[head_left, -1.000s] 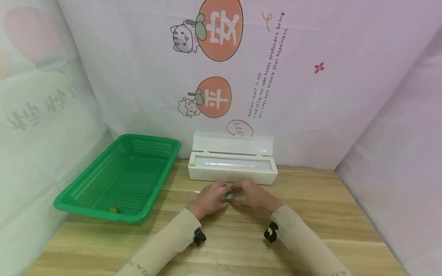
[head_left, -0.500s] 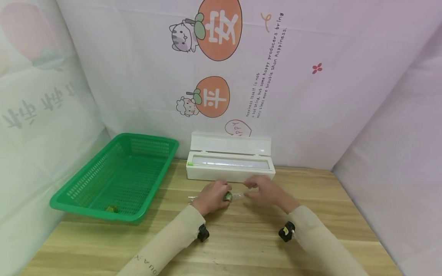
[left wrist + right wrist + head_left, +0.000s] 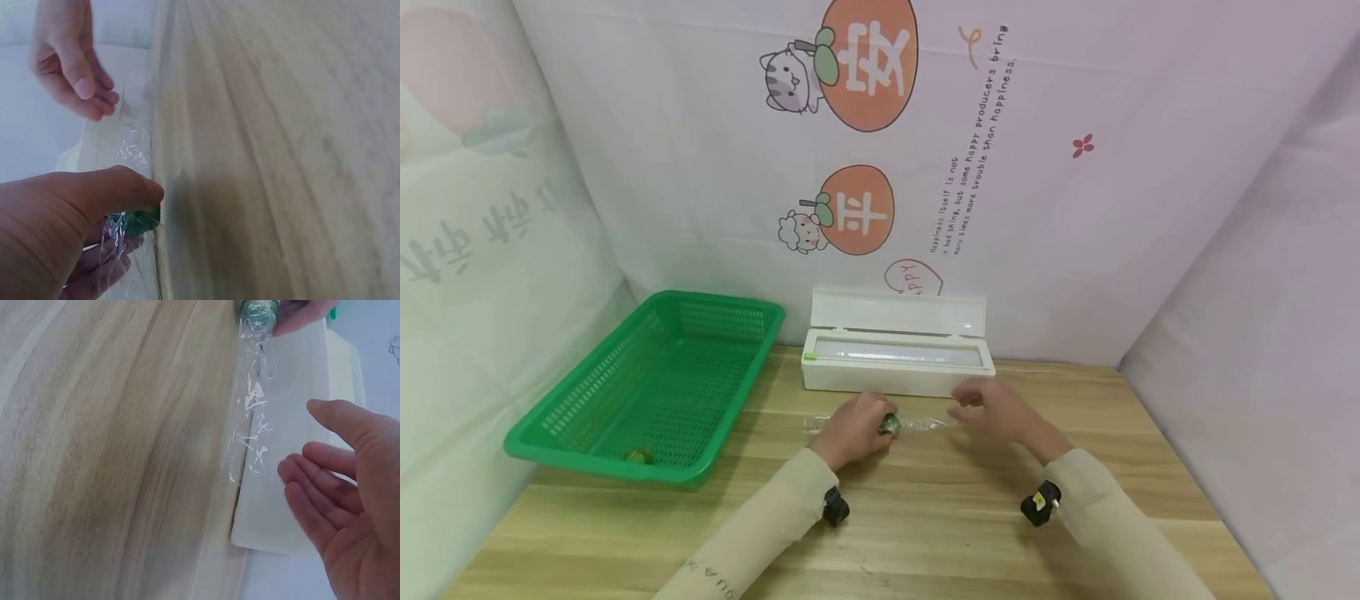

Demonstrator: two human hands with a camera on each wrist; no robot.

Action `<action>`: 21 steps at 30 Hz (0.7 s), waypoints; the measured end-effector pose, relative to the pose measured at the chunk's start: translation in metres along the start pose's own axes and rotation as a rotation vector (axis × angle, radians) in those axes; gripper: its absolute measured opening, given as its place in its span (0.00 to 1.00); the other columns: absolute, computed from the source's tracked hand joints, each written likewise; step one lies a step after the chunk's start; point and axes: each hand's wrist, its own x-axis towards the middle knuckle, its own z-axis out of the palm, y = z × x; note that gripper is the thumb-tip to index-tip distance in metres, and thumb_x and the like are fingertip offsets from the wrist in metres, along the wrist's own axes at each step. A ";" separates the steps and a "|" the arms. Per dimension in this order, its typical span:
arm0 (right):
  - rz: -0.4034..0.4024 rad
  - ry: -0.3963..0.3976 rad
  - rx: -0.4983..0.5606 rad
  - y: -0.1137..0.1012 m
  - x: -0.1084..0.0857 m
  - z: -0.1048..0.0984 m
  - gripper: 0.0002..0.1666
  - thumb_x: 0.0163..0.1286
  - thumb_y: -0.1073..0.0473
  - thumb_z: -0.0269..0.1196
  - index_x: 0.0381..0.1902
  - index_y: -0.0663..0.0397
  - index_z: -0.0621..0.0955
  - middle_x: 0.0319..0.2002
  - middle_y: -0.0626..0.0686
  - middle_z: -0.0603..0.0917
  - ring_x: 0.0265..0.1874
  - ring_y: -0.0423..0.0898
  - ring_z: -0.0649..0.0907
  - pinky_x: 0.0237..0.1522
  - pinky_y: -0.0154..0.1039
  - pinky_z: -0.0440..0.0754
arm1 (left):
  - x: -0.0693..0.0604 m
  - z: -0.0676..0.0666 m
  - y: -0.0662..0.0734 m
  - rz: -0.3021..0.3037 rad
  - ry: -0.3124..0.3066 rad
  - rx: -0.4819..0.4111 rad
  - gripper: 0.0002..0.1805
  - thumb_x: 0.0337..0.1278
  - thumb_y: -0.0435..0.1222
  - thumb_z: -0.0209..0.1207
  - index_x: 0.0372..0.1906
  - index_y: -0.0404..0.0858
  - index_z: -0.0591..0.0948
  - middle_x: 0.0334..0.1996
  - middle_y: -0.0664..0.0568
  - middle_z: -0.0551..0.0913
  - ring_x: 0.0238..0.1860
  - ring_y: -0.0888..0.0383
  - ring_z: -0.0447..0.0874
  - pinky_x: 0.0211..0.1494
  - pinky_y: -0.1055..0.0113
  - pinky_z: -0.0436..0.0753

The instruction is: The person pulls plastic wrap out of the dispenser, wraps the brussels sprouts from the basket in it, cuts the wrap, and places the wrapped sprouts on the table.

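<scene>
The left hand (image 3: 853, 430) grips a small green item (image 3: 890, 424) wrapped in clear film, thumb on one side and fingers on the other. In the left wrist view the green item (image 3: 139, 220) shows beneath the thumb. A twisted tail of clear film (image 3: 250, 419) stretches from it toward the right hand. The right hand (image 3: 1000, 414) hovers beside the tail's end, holding nothing; in the right wrist view its fingers (image 3: 325, 481) are relaxed, thumb apart. More film (image 3: 815, 424) sticks out left of the left hand.
Behind the hands stands a white film box (image 3: 895, 378), its lid (image 3: 898, 313) raised. A green basket (image 3: 741, 396) is at the left with a small yellow-green item (image 3: 640, 456) inside. Cloth walls rise behind and at both sides of the wooden table (image 3: 925, 517).
The right hand has let go of the film beside the green item and moved right, and the film tail now shows stretched out. The left hand keeps its grip, almost unmoved.
</scene>
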 end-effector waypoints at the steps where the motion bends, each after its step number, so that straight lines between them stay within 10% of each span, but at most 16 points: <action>1: 0.019 0.007 0.010 0.002 0.000 0.000 0.21 0.74 0.54 0.69 0.55 0.64 0.86 0.53 0.62 0.89 0.52 0.56 0.89 0.59 0.54 0.88 | -0.001 -0.002 0.000 0.000 0.008 -0.008 0.10 0.54 0.33 0.75 0.41 0.39 0.88 0.37 0.52 0.88 0.37 0.61 0.81 0.40 0.70 0.83; 11: 0.182 0.054 0.084 0.013 -0.009 -0.006 0.27 0.77 0.40 0.64 0.58 0.55 0.86 0.56 0.57 0.90 0.60 0.57 0.87 0.65 0.58 0.84 | -0.017 -0.018 -0.003 0.017 0.128 -0.038 0.19 0.54 0.34 0.77 0.51 0.38 0.88 0.47 0.48 0.90 0.48 0.53 0.88 0.52 0.61 0.90; 21: 0.221 -0.144 0.510 0.010 -0.019 -0.003 0.38 0.83 0.41 0.56 0.68 0.71 0.76 0.59 0.67 0.87 0.58 0.61 0.88 0.65 0.55 0.85 | -0.036 -0.024 -0.002 0.066 0.222 0.031 0.20 0.50 0.33 0.79 0.50 0.38 0.88 0.45 0.49 0.89 0.46 0.53 0.89 0.50 0.63 0.91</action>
